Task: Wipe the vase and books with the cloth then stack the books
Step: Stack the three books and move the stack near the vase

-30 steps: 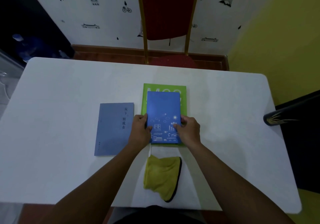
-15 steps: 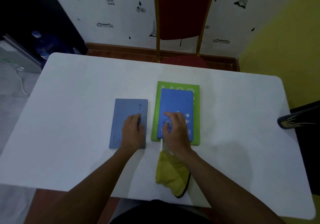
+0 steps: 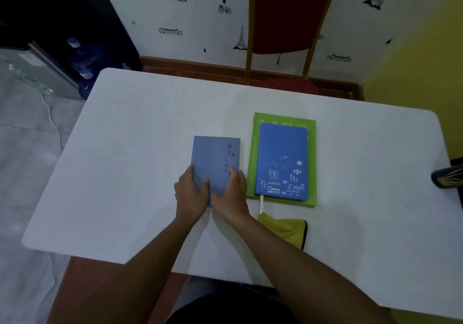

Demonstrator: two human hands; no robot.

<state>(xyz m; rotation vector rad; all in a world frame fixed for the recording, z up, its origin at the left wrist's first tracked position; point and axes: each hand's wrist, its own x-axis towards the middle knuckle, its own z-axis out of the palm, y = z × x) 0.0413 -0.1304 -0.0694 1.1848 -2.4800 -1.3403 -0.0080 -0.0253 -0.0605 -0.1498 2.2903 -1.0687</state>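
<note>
We are gripping the grey-blue book [image 3: 216, 163] – stiff, light – at its near edge with left hand [image 3: 191, 193] and right hand [image 3: 231, 193].

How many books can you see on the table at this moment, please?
3: a grey-blue book held at its near end by both hands, a bright blue book stacked on a green book to its right. None seems hidden.
</note>
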